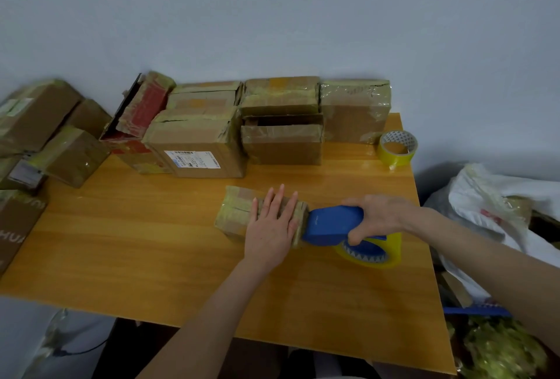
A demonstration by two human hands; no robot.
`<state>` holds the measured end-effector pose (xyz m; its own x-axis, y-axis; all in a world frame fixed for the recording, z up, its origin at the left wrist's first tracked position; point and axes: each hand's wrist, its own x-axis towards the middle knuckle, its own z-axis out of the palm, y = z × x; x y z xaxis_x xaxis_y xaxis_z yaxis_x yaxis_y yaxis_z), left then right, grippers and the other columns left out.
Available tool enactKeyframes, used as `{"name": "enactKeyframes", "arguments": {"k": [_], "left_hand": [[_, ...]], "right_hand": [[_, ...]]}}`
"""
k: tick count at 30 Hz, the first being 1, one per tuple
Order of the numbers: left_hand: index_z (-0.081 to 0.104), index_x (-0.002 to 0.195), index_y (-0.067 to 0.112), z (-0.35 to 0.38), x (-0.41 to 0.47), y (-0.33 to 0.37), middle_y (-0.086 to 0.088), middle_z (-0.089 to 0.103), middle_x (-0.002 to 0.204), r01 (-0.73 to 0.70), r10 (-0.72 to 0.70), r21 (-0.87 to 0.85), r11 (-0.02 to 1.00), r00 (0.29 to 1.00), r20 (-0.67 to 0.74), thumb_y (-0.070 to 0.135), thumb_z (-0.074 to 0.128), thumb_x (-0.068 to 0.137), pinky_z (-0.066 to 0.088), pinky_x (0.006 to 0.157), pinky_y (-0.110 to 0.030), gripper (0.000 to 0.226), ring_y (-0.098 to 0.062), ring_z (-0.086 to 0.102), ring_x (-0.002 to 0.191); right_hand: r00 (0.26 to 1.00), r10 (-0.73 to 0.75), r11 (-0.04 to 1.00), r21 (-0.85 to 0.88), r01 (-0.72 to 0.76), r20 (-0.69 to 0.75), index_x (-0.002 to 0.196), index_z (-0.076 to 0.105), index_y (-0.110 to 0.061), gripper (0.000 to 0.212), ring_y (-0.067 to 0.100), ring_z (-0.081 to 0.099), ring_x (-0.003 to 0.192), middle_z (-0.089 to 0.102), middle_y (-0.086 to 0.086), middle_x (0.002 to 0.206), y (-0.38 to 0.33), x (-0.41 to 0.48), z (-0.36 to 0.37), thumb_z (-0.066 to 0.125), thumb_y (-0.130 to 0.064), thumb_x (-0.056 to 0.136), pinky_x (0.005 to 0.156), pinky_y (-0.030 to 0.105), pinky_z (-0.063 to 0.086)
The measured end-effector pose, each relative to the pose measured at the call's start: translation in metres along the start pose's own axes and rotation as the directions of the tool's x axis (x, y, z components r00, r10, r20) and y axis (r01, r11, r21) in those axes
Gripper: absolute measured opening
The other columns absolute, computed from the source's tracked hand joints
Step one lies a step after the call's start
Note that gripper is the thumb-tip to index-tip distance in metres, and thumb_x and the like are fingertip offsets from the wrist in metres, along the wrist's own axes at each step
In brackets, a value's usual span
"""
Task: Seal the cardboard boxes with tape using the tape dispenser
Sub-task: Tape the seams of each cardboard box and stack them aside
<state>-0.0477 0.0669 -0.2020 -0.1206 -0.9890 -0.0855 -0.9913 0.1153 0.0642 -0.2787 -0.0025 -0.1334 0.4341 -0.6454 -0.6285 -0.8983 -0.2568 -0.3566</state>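
Note:
A small flat cardboard box (235, 212), covered in yellowish tape, lies in the middle of the wooden table (151, 242). My left hand (274, 227) rests flat on its right half with straight fingers. My right hand (377, 216) grips the blue tape dispenser (328, 224), whose front end touches the box's right edge. The dispenser's yellow tape roll (375, 253) sits below my right hand, close to the table.
Several taped cardboard boxes (281, 139) stand in a row along the wall at the table's back. More boxes (45, 136) are piled at the left. A spare yellow tape roll (397, 148) lies at the back right. White bags (500, 212) lie right of the table.

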Motion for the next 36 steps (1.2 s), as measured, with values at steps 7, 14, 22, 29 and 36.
{"name": "enactKeyframes", "arguments": {"k": [7,14,22,29,36], "left_hand": [[0.0,0.152,0.031,-0.006,0.002,-0.001,0.001,-0.006,0.161,0.005,-0.004,-0.037,0.999,1.0,0.013,0.052,0.011,0.1,-0.008,0.117,-0.04,0.057,-0.018,-0.007,0.149],[0.01,0.154,0.024,-0.024,-0.014,0.005,-0.008,-0.005,0.162,0.306,-0.31,-0.113,0.945,0.951,-0.014,0.065,0.031,0.093,0.001,0.117,-0.051,0.076,-0.023,-0.009,0.148],[-0.003,0.154,0.024,-0.03,-0.002,0.002,-0.012,-0.014,0.16,0.202,-0.197,-0.006,0.979,0.961,0.192,0.074,0.044,0.083,-0.002,0.115,-0.06,0.099,-0.032,-0.008,0.148],[0.0,0.152,0.04,-0.038,0.019,-0.011,0.003,-0.013,0.161,-0.18,0.181,-0.021,0.983,0.967,0.181,0.06,0.057,0.083,-0.005,0.118,-0.056,0.091,-0.02,-0.015,0.147],[-0.01,0.151,0.032,-0.014,0.003,-0.001,-0.01,0.012,0.158,0.237,-0.144,-0.47,0.851,0.964,0.225,0.051,0.071,0.078,0.033,0.11,-0.04,0.111,-0.026,0.029,0.139]], "right_hand": [[0.992,0.067,0.989,0.135,-0.053,-0.105,0.108,0.061,-0.03,0.057,0.018,0.065,0.082,0.069,0.0,0.092,0.025,-0.007,-0.002,0.071,-0.051,0.056,0.063,0.032,0.05],[0.902,0.18,0.861,0.507,0.049,-0.393,0.116,0.051,-0.033,0.056,0.015,0.06,0.088,0.06,-0.006,0.104,0.012,-0.004,-0.001,0.08,-0.038,0.069,0.071,0.031,0.053],[0.83,0.321,0.643,0.748,0.163,-0.457,0.118,0.053,-0.027,0.052,0.012,0.059,0.085,0.058,-0.006,0.102,-0.016,0.014,0.014,0.08,-0.029,0.073,0.067,0.03,0.052],[0.817,0.352,0.582,0.791,0.191,-0.456,0.12,0.049,-0.029,0.056,0.009,0.055,0.085,0.054,-0.01,0.098,-0.015,0.005,0.022,0.081,-0.022,0.074,0.064,0.024,0.048],[0.787,0.369,0.5,0.819,0.28,-0.494,0.126,0.053,-0.026,0.059,0.011,0.058,0.094,0.058,-0.008,0.107,-0.011,-0.009,0.027,0.081,-0.019,0.075,0.066,0.024,0.047]]}}
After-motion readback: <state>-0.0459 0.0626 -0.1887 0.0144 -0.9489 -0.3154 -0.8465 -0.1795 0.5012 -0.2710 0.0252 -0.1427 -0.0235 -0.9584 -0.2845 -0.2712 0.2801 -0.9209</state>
